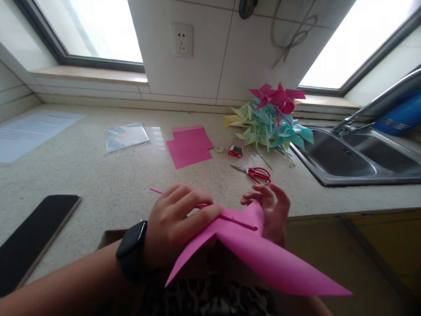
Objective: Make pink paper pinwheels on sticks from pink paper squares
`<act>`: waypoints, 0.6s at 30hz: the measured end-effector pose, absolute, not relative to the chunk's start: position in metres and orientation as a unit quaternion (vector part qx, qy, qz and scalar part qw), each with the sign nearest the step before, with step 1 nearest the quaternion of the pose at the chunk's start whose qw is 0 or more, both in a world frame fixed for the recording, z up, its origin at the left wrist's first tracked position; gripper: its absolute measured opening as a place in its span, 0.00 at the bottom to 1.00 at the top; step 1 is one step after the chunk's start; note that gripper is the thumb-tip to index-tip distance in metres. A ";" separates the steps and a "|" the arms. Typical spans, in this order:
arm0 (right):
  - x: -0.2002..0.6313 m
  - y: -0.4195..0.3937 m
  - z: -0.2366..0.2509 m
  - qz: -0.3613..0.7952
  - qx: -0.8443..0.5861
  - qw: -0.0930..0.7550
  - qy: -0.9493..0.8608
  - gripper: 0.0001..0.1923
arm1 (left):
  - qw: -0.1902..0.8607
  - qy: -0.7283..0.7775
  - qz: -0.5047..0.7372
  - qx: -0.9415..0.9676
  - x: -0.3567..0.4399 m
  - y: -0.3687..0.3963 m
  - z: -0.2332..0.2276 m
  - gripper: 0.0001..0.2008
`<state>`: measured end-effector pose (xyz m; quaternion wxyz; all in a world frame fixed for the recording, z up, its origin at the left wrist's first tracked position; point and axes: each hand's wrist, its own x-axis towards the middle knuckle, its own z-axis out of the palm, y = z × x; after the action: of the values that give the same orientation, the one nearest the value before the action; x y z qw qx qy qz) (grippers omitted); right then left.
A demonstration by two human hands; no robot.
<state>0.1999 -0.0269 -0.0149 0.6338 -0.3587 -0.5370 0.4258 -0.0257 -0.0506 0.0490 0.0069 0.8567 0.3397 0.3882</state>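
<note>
Left grip (186,215) closed on a thin pink stick (243,223) over curled pink paper (279,265), I have the stick's long axis running ten to four o'clock, lower end near my right grip (271,210), its hold unclear

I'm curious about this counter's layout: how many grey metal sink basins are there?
2: the left basin, beside the pastel and magenta paper pinwheels, and the right basin adjoining it. More may lie out of frame.
</note>
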 end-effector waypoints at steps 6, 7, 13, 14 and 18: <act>0.219 -0.046 0.017 0.107 -0.333 0.555 -0.754 0.10 | -0.015 0.326 0.395 0.859 -0.020 -0.058 0.063 0.13; 0.219 -0.051 0.025 0.089 -0.322 0.535 -0.776 0.06 | -0.012 0.327 0.389 0.861 -0.020 -0.060 0.065 0.12; 0.211 -0.062 0.049 0.122 -0.307 0.505 -0.798 0.08 | -0.001 0.325 0.374 0.869 -0.018 -0.069 0.068 0.10; 0.209 -0.062 0.048 0.128 -0.312 0.508 -0.792 0.08 | 0.001 0.323 0.372 0.870 -0.018 -0.070 0.068 0.10; 0.204 -0.061 0.043 0.136 -0.311 0.530 -0.778 0.08 | 0.013 0.324 0.369 0.871 -0.016 -0.076 0.073 0.12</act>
<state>0.2044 -0.0607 0.0430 0.5296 -0.3106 -0.7776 0.1359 -0.0160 -0.0755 0.0725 0.0130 0.8712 0.3236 0.3689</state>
